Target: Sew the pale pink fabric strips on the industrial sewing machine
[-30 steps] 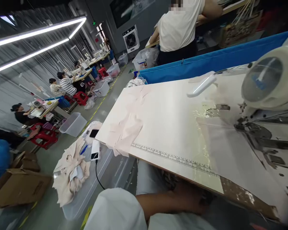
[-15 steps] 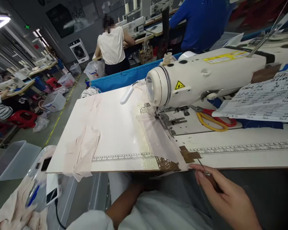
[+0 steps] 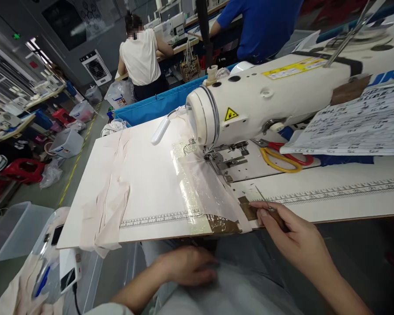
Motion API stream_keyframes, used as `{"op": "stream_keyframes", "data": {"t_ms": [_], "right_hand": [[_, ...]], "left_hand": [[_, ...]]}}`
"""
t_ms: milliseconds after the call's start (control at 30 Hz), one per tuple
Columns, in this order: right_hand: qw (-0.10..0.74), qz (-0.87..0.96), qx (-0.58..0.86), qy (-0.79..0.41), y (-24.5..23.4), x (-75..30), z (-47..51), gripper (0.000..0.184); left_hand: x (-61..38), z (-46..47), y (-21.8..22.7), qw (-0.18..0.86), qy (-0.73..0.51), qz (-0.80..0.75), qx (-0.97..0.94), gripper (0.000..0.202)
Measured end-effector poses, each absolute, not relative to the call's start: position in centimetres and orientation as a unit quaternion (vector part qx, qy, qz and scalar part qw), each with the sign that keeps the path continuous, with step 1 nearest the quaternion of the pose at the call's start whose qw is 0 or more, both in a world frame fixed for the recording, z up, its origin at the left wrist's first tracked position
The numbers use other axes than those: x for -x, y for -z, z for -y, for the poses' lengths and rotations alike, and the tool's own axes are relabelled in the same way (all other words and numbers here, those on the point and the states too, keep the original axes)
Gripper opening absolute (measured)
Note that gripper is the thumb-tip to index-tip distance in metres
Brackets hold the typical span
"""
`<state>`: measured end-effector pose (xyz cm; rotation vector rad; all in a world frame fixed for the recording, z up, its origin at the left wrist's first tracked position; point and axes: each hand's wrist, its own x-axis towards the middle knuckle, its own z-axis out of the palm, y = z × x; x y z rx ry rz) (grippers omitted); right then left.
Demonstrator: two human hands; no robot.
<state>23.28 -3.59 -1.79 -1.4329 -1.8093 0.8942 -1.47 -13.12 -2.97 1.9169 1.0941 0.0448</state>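
My right hand [image 3: 279, 223] is closed round an awl [image 3: 272, 210], its thin metal spike pointing up and left over the table's front edge. Close by that hand lies a sheer pale pink fabric piece [image 3: 213, 188], running from the needle area of the sewing machine [image 3: 249, 105] to the front edge. My left hand [image 3: 192, 264] is over my lap, below the tabletop, its fingers blurred and partly dark. Whether it holds anything cannot be made out. More pale pink fabric strips [image 3: 113, 197] lie on the table's left side, overhanging the front edge.
Scissors [image 3: 279, 159] with yellow and red handles lie beside the machine, near a sheet of written paper [image 3: 351, 122]. A printed ruler [image 3: 160, 218] runs along the table [image 3: 151, 175]. A power bank [image 3: 70, 269] and plastic bins [image 3: 16, 227] stand left. Two people sit beyond the blue cloth trough [image 3: 154, 107].
My left hand has come into view from under the table edge, over my lap. My right hand has risen slightly with the awl towards the tabletop. The camera view has shifted.
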Motion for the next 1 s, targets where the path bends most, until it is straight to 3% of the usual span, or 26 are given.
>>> {"op": "stream_keyframes", "data": {"t_ms": [67,100,233,333,467,833,1000], "right_hand": [[0.316,0.695,0.535,-0.361,2.1,-23.5,3.0,0.027],[0.317,0.698,0.53,-0.363,2.2,-23.6,2.8,0.028],[0.335,0.698,0.521,-0.361,2.5,-23.5,2.9,0.026],[0.348,0.679,0.541,-0.354,2.3,-23.4,3.4,0.024],[0.366,0.667,0.537,-0.364,2.4,-23.7,3.4,0.023],[0.302,0.696,0.52,-0.392,4.2,-25.1,2.6,0.033],[0.326,0.681,0.527,-0.391,3.6,-24.6,2.5,0.032]], "left_hand": [[2.1,11.8,-1.4,0.476,-0.075,-0.363,-0.798,0.03],[2.2,10.7,-3.1,0.43,-0.105,-0.381,-0.811,0.029],[1.9,4.5,-5.2,0.095,-0.135,-0.525,-0.835,0.027],[1.2,0.7,-3.5,-0.022,-0.099,-0.531,-0.842,0.026],[0.3,-0.7,-1.5,-0.062,-0.078,-0.508,-0.855,0.031],[0.0,0.1,1.2,-0.092,-0.134,-0.501,-0.85,0.042],[0.0,-0.1,1.2,-0.097,-0.127,-0.517,-0.841,0.042]]}}
